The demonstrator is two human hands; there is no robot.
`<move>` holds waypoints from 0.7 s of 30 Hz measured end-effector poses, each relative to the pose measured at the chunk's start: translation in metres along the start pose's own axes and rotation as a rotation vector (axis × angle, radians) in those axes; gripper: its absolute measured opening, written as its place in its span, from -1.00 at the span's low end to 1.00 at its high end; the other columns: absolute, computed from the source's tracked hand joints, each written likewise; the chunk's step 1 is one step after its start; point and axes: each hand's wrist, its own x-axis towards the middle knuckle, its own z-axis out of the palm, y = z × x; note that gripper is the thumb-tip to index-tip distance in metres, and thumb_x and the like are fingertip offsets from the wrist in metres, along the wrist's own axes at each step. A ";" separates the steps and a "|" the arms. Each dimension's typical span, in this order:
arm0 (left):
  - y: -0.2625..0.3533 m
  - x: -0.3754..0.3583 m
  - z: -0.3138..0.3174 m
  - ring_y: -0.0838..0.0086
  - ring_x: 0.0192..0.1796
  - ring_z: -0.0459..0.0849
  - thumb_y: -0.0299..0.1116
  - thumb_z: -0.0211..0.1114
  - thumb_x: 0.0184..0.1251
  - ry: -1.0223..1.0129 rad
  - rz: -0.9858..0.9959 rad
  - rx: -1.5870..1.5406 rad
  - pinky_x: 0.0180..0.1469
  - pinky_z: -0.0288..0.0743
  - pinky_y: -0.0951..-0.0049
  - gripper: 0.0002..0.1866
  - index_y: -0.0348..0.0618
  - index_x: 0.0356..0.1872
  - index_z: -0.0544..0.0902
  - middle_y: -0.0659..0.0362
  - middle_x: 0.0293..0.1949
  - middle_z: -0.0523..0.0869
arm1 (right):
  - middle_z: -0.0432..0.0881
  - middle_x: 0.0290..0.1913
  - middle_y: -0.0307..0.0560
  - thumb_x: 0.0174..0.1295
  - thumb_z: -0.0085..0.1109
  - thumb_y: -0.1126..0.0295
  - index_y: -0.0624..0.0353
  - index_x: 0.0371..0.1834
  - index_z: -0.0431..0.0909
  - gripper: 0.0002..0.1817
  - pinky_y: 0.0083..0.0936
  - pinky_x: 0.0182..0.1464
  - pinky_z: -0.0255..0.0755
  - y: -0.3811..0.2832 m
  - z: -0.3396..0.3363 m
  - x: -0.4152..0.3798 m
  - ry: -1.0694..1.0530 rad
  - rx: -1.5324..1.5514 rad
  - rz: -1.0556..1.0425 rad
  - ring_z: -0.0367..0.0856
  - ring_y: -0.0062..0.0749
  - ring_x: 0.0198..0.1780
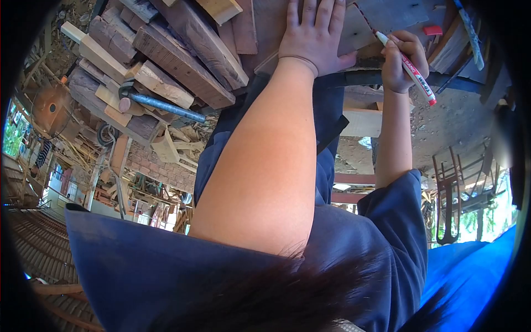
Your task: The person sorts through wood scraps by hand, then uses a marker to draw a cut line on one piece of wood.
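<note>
My left hand [314,34] lies flat on a wooden board [359,27] at the top centre, fingers stretched and slightly apart, holding nothing. To its right, my right hand [405,61] grips a white marker with red ends and red lettering [412,73]. The marker slants, its tip toward the upper left, at the lower end of a dark red line on the board. A red cap-like piece [432,30] rests on the surface just beyond my right hand.
Wooden blocks and planks [182,66] are piled at the upper left, with a blue-handled hammer [166,106] on them. A blue-stained stick [470,36] lies at the upper right. An orange fan-like object [52,108] stands far left. A person in striped clothing [42,154] is in the left background.
</note>
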 end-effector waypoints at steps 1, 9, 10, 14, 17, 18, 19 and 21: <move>0.000 0.000 -0.001 -0.09 0.59 -0.20 0.24 0.39 -0.06 -0.005 -0.002 -0.001 0.55 -0.33 -0.14 0.21 -0.31 0.50 0.03 -0.15 0.53 -0.02 | 0.69 -0.40 0.04 -0.04 0.25 0.65 0.32 -0.57 0.49 -0.89 -0.62 -0.36 0.49 -0.001 0.002 0.001 -0.021 -0.019 -0.011 0.60 -0.46 -0.48; 0.001 0.000 -0.001 -0.09 0.59 -0.19 0.24 0.39 -0.07 0.015 0.006 0.029 0.55 -0.32 -0.12 0.21 -0.31 0.50 0.03 -0.14 0.52 0.01 | 0.69 -0.41 0.03 -0.03 0.26 0.63 0.32 -0.56 0.51 -0.90 -0.63 -0.36 0.48 -0.003 0.005 0.004 -0.060 -0.048 -0.035 0.61 -0.43 -0.47; 0.002 0.001 -0.001 -0.09 0.59 -0.18 0.24 0.40 -0.08 0.015 0.003 0.032 0.55 -0.32 -0.12 0.21 -0.32 0.50 0.04 -0.14 0.52 0.02 | 0.68 -0.36 0.06 0.02 0.24 0.67 0.35 -0.53 0.50 -0.90 -0.63 -0.38 0.51 -0.005 0.005 0.004 -0.090 -0.060 -0.035 0.62 -0.48 -0.49; 0.002 0.001 -0.003 -0.08 0.59 -0.19 0.23 0.41 -0.07 0.001 -0.003 0.019 0.55 -0.33 -0.11 0.21 -0.34 0.49 0.04 -0.13 0.51 0.02 | 0.69 -0.32 0.06 0.07 0.21 0.70 0.39 -0.51 0.50 -0.91 -0.65 -0.39 0.53 -0.010 0.006 0.007 -0.139 -0.099 -0.059 0.62 -0.54 -0.50; 0.003 0.001 -0.004 -0.08 0.59 -0.20 0.22 0.41 -0.07 0.000 -0.002 0.075 0.56 -0.34 -0.11 0.21 -0.34 0.49 0.04 -0.13 0.51 0.02 | 0.69 -0.32 0.05 0.05 0.21 0.70 0.39 -0.52 0.50 -0.91 -0.66 -0.39 0.52 -0.009 0.006 0.005 -0.130 -0.113 -0.056 0.61 -0.54 -0.50; 0.003 0.001 -0.004 -0.08 0.59 -0.20 0.22 0.41 -0.07 0.000 0.000 0.076 0.56 -0.34 -0.11 0.21 -0.34 0.49 0.04 -0.13 0.51 0.02 | 0.69 -0.32 0.05 0.05 0.21 0.70 0.39 -0.52 0.50 -0.91 -0.66 -0.39 0.52 -0.009 0.005 0.005 -0.128 -0.113 -0.056 0.61 -0.54 -0.50; 0.003 0.001 -0.005 -0.08 0.59 -0.21 0.23 0.40 -0.06 -0.009 -0.003 0.050 0.55 -0.34 -0.11 0.21 -0.34 0.49 0.03 -0.13 0.51 0.02 | 0.69 -0.33 0.05 0.04 0.20 0.71 0.39 -0.53 0.49 -0.91 -0.66 -0.40 0.51 -0.008 0.005 0.006 -0.136 -0.112 -0.055 0.60 -0.54 -0.51; 0.002 0.001 -0.004 -0.08 0.59 -0.21 0.23 0.40 -0.06 -0.019 -0.007 0.025 0.55 -0.34 -0.11 0.20 -0.34 0.49 0.03 -0.13 0.52 0.02 | 0.69 -0.33 0.05 0.03 0.19 0.71 0.39 -0.54 0.49 -0.91 -0.67 -0.40 0.51 -0.008 0.004 0.006 -0.143 -0.109 -0.055 0.60 -0.54 -0.51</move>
